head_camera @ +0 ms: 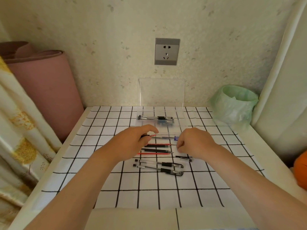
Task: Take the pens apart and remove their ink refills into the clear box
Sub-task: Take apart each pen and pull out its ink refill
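Gripping a pen [163,137] at frame centre, left hand [132,141] curled round its end, right hand [194,143] curled, its hold unclear, refills [156,149] just below on desk [116,183], box [182,114] above centre.

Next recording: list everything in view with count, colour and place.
checked cloth: one, white with black grid, centre
clear box: one, transparent, lid raised, back centre
boxed pens: a few, clear with black grips, inside the box
loose refills: several, red and black, between the hands
whole pens: two, clear with black grips, nearest the person
pen cap: one, black, by the right wrist
wall socket: one, grey, above the box
lined bin: one, green bag, back right
rolled mat: one, pink, far left
orange object: one, right edge, cut off
held pen: one, clear, between the hands
left hand: grips its left end
right hand: fingers curled at its right end, grip unclear
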Tool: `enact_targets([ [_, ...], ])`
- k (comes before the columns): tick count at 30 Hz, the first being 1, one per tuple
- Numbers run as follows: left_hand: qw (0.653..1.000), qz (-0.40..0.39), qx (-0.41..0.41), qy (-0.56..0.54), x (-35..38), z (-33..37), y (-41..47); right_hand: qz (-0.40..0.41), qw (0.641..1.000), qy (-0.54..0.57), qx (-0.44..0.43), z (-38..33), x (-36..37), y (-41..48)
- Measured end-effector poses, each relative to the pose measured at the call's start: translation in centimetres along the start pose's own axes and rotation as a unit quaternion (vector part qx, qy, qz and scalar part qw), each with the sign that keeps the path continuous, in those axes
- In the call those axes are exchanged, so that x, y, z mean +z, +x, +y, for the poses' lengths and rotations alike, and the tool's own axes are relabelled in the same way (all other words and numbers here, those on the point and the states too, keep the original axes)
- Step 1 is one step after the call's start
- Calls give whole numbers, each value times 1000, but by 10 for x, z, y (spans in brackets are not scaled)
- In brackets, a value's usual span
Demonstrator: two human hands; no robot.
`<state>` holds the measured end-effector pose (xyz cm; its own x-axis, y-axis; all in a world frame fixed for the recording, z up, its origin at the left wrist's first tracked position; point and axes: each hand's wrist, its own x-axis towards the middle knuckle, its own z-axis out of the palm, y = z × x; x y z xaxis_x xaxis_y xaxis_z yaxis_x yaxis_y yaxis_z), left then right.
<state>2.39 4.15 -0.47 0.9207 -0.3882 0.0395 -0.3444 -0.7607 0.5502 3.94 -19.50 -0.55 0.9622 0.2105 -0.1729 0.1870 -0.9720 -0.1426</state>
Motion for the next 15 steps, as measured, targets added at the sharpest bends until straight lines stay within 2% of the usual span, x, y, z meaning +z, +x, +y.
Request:
enact_targets([
  [5, 1000, -15, -4, 0, 2, 1, 0, 38, 996, 72, -38, -5, -2, -2],
  [10, 1000, -23, 0, -3, 4, 3, 1, 81, 973, 200, -85, -14, -5, -6],
  [15, 1000, -24, 1, 2, 4, 3, 1, 101, 963, 226, -105, -18, -5, -9],
])
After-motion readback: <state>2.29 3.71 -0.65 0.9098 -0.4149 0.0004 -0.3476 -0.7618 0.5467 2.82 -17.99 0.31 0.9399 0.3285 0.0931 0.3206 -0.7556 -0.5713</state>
